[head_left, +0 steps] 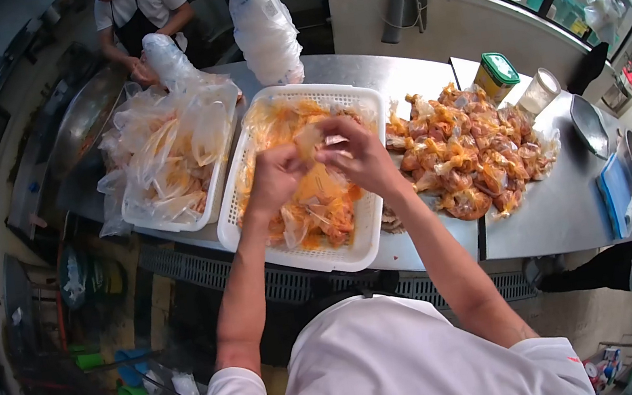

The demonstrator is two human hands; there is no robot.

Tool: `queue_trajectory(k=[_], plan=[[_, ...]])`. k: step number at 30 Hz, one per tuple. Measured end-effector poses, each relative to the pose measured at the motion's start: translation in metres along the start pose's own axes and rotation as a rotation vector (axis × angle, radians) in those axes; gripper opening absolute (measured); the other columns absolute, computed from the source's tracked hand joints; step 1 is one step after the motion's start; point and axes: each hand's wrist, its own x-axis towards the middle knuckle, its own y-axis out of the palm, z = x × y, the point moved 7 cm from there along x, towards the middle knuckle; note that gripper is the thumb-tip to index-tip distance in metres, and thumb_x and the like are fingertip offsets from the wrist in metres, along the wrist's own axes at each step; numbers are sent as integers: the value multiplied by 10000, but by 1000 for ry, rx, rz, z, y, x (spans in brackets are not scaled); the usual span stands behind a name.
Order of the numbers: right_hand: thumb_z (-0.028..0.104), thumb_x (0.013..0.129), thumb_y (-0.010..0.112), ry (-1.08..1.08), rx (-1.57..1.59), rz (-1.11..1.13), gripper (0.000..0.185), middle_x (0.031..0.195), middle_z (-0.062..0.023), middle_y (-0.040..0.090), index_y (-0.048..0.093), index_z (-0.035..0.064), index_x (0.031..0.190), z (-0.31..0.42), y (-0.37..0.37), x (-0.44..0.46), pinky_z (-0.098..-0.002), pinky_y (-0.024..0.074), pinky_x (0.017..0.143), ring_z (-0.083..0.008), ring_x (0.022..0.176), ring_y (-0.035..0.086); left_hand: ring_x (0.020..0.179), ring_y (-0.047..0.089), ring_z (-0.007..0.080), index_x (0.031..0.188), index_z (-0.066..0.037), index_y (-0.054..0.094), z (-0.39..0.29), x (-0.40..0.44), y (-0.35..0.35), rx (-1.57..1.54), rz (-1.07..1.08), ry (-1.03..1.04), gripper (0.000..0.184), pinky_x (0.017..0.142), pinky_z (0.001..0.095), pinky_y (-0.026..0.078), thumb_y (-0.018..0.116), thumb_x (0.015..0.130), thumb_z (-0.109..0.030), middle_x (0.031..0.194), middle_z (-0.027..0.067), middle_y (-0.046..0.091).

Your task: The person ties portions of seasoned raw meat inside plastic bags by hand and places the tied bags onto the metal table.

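Note:
My left hand (279, 177) and my right hand (360, 156) are raised over a white perforated basket (231, 217). Fingers of both hands are pinched on the thin, orange-smeared top of a clear plastic bag (311, 142), which shows between them. Below my hands, the basket holds bagged pieces of meat (317, 218) in orange marinade; where the held bag ends among them I cannot tell. To the right, a large heap of knotted bags of marinated meat (466, 152) lies on the steel table (453, 241).
At left, another white tray (182, 222) carries loose, filled plastic bags. A tall stack of clear bags (265, 33) stands behind the basket. A green-lidded tub (499, 72) and white container (540, 90) sit beyond the heap. One person works at back left, another at far right.

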Motion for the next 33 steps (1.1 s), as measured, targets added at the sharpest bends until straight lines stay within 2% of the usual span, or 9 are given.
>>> queue_trajectory(k=[4, 8, 12, 18, 22, 24, 25, 31, 33], plan=[[232, 643, 931, -194, -25, -237, 1106, 1490, -196, 430, 277, 75, 1520, -16, 16, -31, -434, 399, 1107, -341, 1373, 441, 640, 382, 38, 760, -20, 571, -49, 14, -5, -507, -132, -75, 226, 559, 243, 345, 790, 813, -34, 664, -82, 431], [183, 803, 807, 98, -30, -123, 586, 1222, -153, 643, 552, 33, 1309, -52, 31, -24, -380, 495, 946, -250, 1106, 623, 731, 450, 36, 842, -47, 675, -65, 21, 20, -551, 11, 126, 114, 686, 199, 419, 777, 829, 2, 762, -60, 512], [147, 936, 643, 121, 245, -298, 183, 899, -66, 723, 696, 8, 1043, -67, 20, -28, -321, 520, 756, -155, 821, 662, 1041, 524, 96, 1272, -79, 523, -58, 22, -14, -474, -268, 150, 489, 817, 229, 491, 786, 859, -82, 1198, 63, 540], [307, 1017, 600, 343, 850, -304, 346, 1011, -35, 674, 615, 12, 1197, -98, 20, -32, -305, 523, 717, -147, 838, 649, 1265, 543, 275, 1494, -58, 308, 45, -15, 72, -267, -25, -212, 769, 1013, 385, 486, 763, 878, -127, 1400, 170, 505], [262, 1032, 573, 335, 821, -235, 263, 925, -42, 677, 638, 21, 1114, -93, 12, -27, -307, 536, 718, -144, 809, 642, 1169, 605, 235, 1439, -17, 419, 15, -16, 64, -350, 49, -46, 643, 983, 348, 492, 737, 911, -202, 1340, 145, 574], [192, 1010, 562, 143, -22, 57, 203, 792, -77, 669, 646, 11, 970, -90, 32, -19, -334, 523, 681, -192, 752, 652, 1126, 612, 211, 1428, -15, 429, 15, -16, 66, -664, 162, -264, 624, 932, 338, 508, 729, 919, -213, 1257, 111, 621], [180, 991, 542, 81, -447, 75, 232, 729, -145, 643, 610, -16, 888, -57, 34, -21, -379, 504, 662, -272, 685, 634, 862, 630, 145, 1261, -49, 599, 1, -7, 65, -695, -49, -210, 360, 873, 315, 501, 673, 958, -230, 870, 20, 656], [236, 1010, 544, 140, -265, 218, 282, 762, -223, 606, 568, -41, 961, -83, 44, -39, -442, 464, 680, -375, 704, 587, 440, 251, 68, 757, -177, 496, 96, 4, 42, -1560, -495, -802, 291, 423, 269, 213, 597, 1006, -288, 540, -51, 290], [235, 1010, 547, 105, -334, 224, 279, 763, -236, 597, 565, -41, 969, -86, 40, -45, -447, 458, 678, -391, 704, 581, 474, 339, 65, 855, -153, 565, 114, 10, -7, -1390, -478, -406, 228, 454, 251, 287, 644, 987, -321, 577, -49, 369]])
